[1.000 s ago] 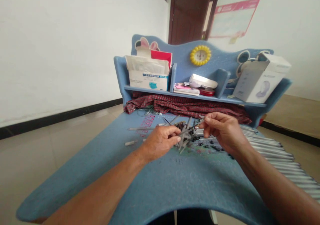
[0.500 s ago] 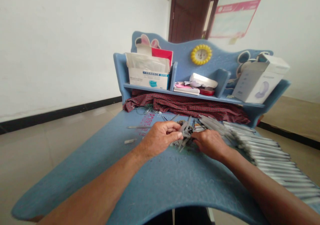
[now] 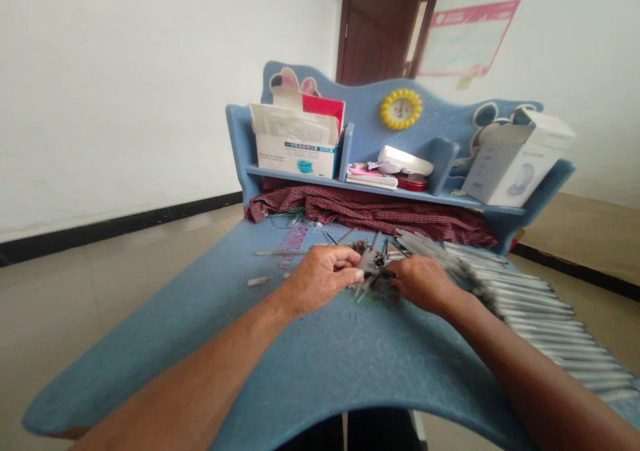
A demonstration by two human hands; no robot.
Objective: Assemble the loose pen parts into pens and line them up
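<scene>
My left hand [image 3: 327, 275] is closed, thumb against forefinger, on a thin translucent grey plastic piece [image 3: 369, 259] that points up and away. Opposite it, my right hand [image 3: 424, 283] has its fingers curled down at the edge of a small jumbled pile; whatever they grip is hidden behind the knuckles. In the pile [image 3: 367, 287] between the hands are short translucent strips and dark thin parts, too blurred to name. A long row of slim translucent sticks with dark lines [image 3: 555, 317] lies to the right of my right hand, partly behind the forearm.
On the blue desk [image 3: 320, 377], left of my hands, lie a small white piece [image 3: 259, 281] and a thin stick [image 3: 277, 253]. Behind is a red checked cloth [image 3: 350, 205] under a shelf holding a mask box [image 3: 295, 154], papers [image 3: 371, 179] and a white carton [image 3: 520, 161].
My right hand has shifted slightly to the right, away from the left one. My left hand stays nearly in place with the plastic piece. The view has moved a little.
</scene>
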